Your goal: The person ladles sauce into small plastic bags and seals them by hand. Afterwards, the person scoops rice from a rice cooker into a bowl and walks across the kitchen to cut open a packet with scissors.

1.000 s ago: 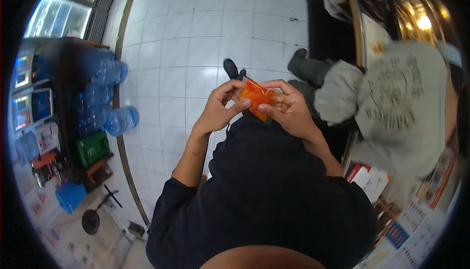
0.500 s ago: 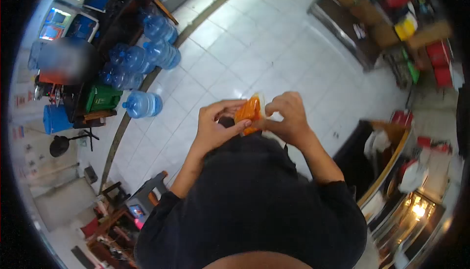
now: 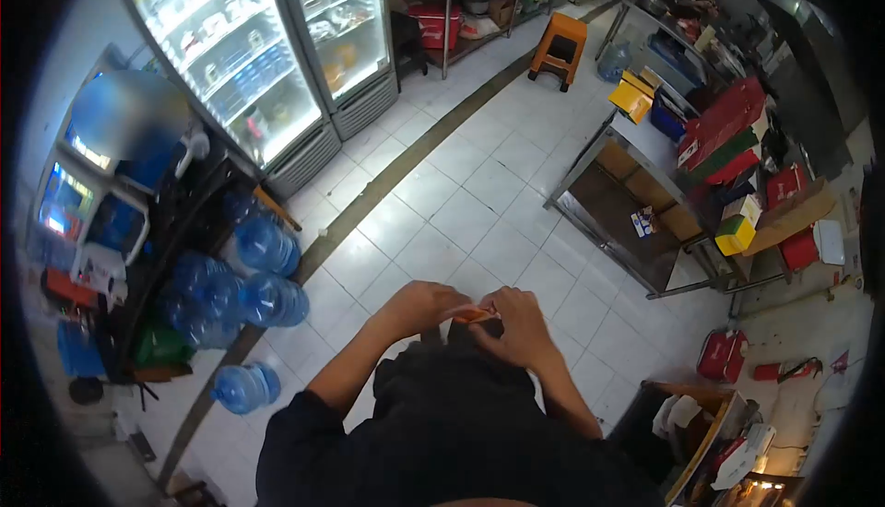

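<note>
A small orange packet (image 3: 471, 313) is held between my two hands, in front of my dark shirt. My left hand (image 3: 422, 308) has its fingers closed on the packet's left side. On the other side my right hand (image 3: 518, 325) grips it, with the thumb in front and the fingers bent. Much of the packet is hidden by the fingers, and its contents cannot be made out from this angle.
Lit display fridges (image 3: 235, 55) stand at the upper left. Large blue water bottles (image 3: 267, 300) are on the left floor. An orange stool (image 3: 560, 46) is farther ahead. A metal table (image 3: 636, 152) with boxes stands at the right.
The view has swung round and tilted up, bringing fridges, stool and metal table into sight. The person in the light shirt has left view. My right hand has come back against the packet.
</note>
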`<state>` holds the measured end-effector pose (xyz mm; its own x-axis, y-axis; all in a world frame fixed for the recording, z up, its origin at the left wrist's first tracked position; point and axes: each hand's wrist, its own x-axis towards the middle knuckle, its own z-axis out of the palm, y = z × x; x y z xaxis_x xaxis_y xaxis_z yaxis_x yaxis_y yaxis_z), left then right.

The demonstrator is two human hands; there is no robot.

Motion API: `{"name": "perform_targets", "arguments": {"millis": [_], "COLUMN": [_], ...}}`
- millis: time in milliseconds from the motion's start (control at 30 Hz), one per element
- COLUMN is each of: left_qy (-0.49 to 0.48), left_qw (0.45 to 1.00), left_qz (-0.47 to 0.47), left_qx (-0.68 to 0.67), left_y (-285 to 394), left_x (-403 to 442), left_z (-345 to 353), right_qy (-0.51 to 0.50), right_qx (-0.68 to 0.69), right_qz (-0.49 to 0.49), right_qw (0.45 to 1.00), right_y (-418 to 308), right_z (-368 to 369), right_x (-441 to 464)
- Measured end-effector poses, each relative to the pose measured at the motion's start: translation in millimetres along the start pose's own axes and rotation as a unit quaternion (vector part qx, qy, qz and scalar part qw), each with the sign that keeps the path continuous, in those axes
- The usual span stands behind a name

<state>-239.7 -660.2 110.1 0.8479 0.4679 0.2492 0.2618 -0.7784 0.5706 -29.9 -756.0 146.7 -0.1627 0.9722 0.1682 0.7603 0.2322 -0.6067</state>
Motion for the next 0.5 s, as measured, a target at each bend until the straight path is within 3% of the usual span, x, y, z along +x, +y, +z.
{"name": "perform_targets", "arguments": {"millis": [33, 133, 167, 233, 333, 367, 400, 433, 500], "left_qy": [-0.04, -0.11, -0.134, -0.165, -0.144, -0.082, -0.015, 0.05, 0.108], "left_qw": [0.999, 0.99, 0.986, 0.981, 0.978, 0.975, 0.963, 0.943, 0.939], "left_qz": [0.018, 0.086, 0.093, 0.098, -0.001, -0.066, -0.126, -0.184, -0.227], "left_qx": [-0.004, -0.019, -0.021, -0.015, -0.151, -0.196, -0.236, -0.272, -0.237], "left_y": [-13, -67, -86, -125, -190, -207, -223, -243, -302], "left_x": [35, 130, 157, 210, 281, 303, 326, 348, 378], "left_z": [-11, -36, -40, -47, -50, -52, -56, -63, -69], "right_qy": [-0.033, -0.162, -0.184, -0.19, -0.225, -0.243, -0.169, -0.087, -0.005], "right_qx": [-0.034, 0.06, 0.013, 0.034, 0.056, 0.06, 0.262, 0.453, 0.503], "right_qz": [-0.006, 0.081, 0.051, 0.095, 0.157, 0.178, 0.184, 0.177, 0.178], "right_qw": [0.999, 0.982, 0.981, 0.977, 0.96, 0.952, 0.932, 0.87, 0.846], "right_y": [25, 83, 105, 138, 203, 226, 259, 304, 393], "right_z": [-4, -22, -25, -36, -68, -83, -99, -115, -144], "right_x": [22, 89, 107, 156, 233, 257, 270, 276, 323]}}
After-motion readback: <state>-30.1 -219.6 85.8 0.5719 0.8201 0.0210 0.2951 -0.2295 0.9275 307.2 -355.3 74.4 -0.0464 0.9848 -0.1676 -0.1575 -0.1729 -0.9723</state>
